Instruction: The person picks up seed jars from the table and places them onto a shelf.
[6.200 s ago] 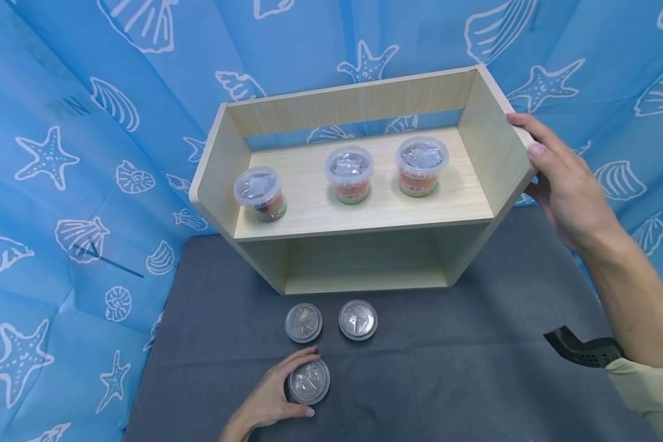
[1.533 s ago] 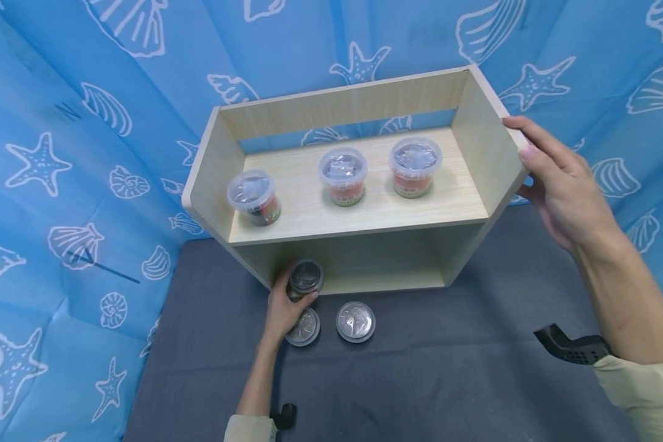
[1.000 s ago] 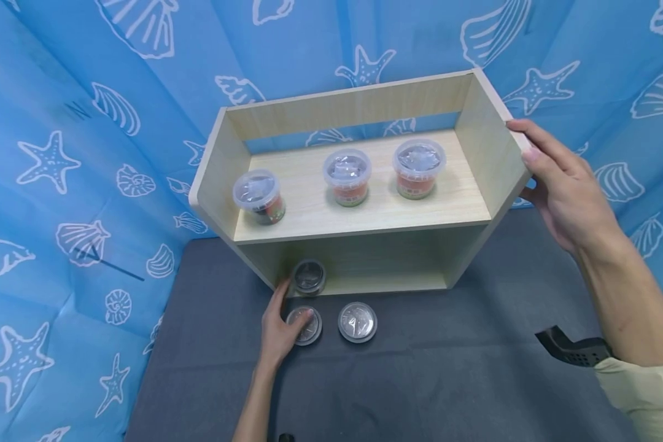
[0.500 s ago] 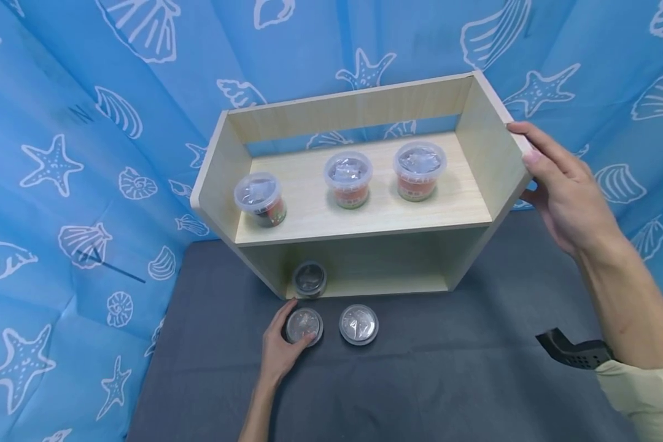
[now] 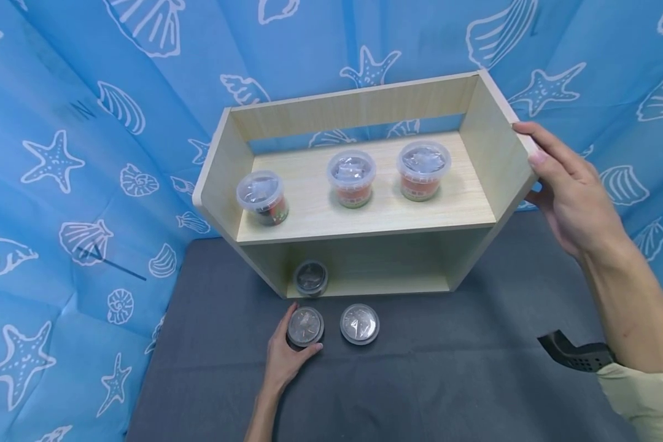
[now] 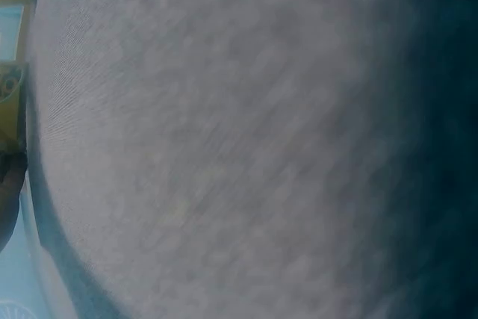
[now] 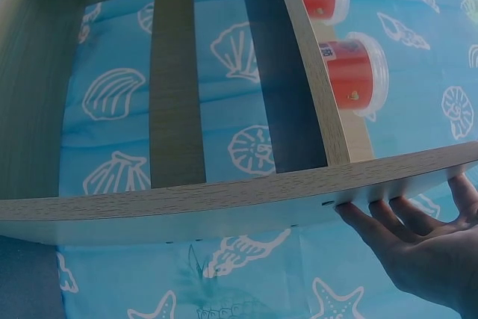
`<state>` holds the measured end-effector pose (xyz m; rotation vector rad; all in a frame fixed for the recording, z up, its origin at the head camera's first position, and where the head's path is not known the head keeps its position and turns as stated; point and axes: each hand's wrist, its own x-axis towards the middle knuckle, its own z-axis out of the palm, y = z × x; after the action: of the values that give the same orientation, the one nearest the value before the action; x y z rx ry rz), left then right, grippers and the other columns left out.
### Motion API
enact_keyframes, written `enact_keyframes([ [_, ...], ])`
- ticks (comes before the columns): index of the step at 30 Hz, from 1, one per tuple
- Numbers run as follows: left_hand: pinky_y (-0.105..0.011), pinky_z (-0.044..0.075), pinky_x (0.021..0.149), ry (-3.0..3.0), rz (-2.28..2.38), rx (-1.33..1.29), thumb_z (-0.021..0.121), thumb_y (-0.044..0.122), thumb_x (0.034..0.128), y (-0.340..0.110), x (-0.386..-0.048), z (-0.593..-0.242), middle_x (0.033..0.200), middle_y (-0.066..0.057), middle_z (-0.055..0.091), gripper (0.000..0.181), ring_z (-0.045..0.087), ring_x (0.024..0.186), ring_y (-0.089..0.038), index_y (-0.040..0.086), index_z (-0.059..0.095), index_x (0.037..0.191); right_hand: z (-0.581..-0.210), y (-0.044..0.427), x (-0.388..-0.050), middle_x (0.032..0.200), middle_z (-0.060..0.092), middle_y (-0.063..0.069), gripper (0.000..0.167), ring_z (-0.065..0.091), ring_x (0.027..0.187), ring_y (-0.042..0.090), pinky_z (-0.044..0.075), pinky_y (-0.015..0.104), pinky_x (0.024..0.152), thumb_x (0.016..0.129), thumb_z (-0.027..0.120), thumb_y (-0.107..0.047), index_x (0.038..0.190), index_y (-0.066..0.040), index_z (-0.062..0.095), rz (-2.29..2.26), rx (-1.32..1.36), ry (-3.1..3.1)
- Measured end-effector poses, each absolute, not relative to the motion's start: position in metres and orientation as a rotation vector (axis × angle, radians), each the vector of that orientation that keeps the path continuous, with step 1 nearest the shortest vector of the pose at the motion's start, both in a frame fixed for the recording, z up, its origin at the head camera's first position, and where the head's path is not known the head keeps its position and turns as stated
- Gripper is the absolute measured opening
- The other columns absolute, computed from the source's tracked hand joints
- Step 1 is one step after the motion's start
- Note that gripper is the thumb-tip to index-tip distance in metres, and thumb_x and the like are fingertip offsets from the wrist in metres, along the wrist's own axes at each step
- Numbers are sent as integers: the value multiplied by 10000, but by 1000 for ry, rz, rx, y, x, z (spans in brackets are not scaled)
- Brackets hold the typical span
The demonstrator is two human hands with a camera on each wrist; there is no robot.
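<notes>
My left hand (image 5: 284, 359) grips a round clear-lidded plastic tub (image 5: 306, 326) on the grey cloth, thumb at its near right side, fingers at its left. Only fingertips (image 6: 10, 192) show at the left wrist view's edge, against something yellow and printed. A second tub (image 5: 360, 324) stands to the right. Another tub (image 5: 312, 278) sits in the lower left of the wooden shelf (image 5: 364, 230). My right hand (image 5: 577, 196) holds the shelf's right side panel, thumb on the front edge; in the right wrist view several fingertips (image 7: 347, 211) press its outer face.
On the upper board stand three tubs: a dark-and-red one (image 5: 262, 197) at left, a red one (image 5: 352, 178) mid-board, another red one (image 5: 423, 170) at right. A blue seashell curtain (image 5: 309, 49) hangs behind. Grey cloth (image 5: 447, 368) covers the table.
Earlier, my left hand carried a tub from the table's front into the lower shelf and let go. It has drawn back and taken hold of the front left tub. The right hand stays.
</notes>
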<state>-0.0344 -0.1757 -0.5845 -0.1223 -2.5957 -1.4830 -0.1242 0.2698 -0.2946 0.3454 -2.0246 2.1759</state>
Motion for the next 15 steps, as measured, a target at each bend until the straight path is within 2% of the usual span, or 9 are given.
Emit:
enact_keyframes([
  [6,-378,327,1102,-2574,-1490,-99,954,247,639,-174,-34,-589,1479,-10,504,1036,461,1355,-226,158,415,1520,-295,269,-125,1555,259,79,441,295,1298,281,130,536,1130,1064,456,-208,1502,-158,443,2185,350,-2011],
  [15,-464,379,1063,-2540,-1491,-67,957,253,640,-172,-33,-589,1437,-42,542,964,503,1314,-260,176,483,1476,-297,270,-125,1555,248,77,438,292,1300,281,221,437,1073,1063,455,-190,1499,-147,448,2214,337,-1973],
])
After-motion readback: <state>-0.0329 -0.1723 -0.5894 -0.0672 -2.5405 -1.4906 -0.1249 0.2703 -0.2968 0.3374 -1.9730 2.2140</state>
